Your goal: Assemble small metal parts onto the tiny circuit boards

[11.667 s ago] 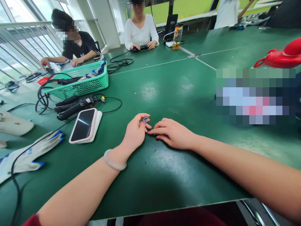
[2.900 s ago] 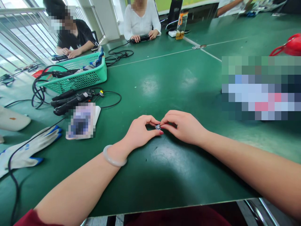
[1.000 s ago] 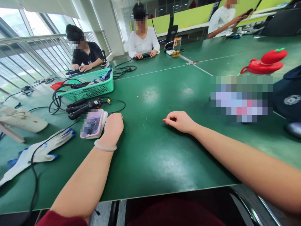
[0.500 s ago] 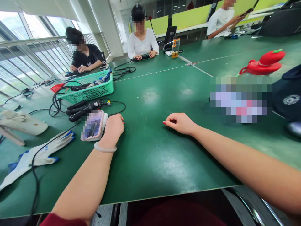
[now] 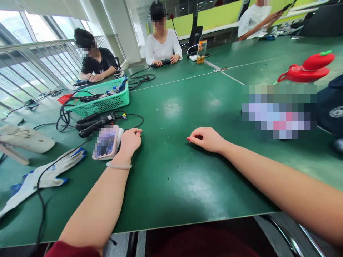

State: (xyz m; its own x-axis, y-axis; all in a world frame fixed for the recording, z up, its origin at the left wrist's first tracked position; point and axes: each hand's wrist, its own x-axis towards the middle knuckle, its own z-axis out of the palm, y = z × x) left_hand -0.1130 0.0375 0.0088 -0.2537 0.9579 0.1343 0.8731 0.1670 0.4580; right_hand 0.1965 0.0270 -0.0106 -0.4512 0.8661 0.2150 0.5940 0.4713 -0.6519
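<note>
My left hand (image 5: 131, 142) rests on the green table (image 5: 166, 157), its fingers curled and the thumb against them. No object shows in it. Just left of it, close to the wrist, a phone in a pale pink case (image 5: 107, 142) leans with its screen blurred out. A pale bangle (image 5: 119, 165) circles my left wrist. My right hand (image 5: 207, 139) lies on the table to the right, closed loosely, with thumb and forefinger forming a small loop. Nothing is visible inside it. Bare tabletop lies between the two hands.
On the left are a white-and-blue work glove (image 5: 50, 175) crossed by a black cable, black handheld tools (image 5: 98, 125) and a green basket (image 5: 107, 101). At right stand a red-lidded bottle (image 5: 308, 73) and a dark bag (image 5: 331, 107). Several people sit beyond.
My left fingers have loosened a little, the forefinger reaching slightly further out. My right hand stays nearly in place. The view has shifted slightly, so things at the right sit further right.
</note>
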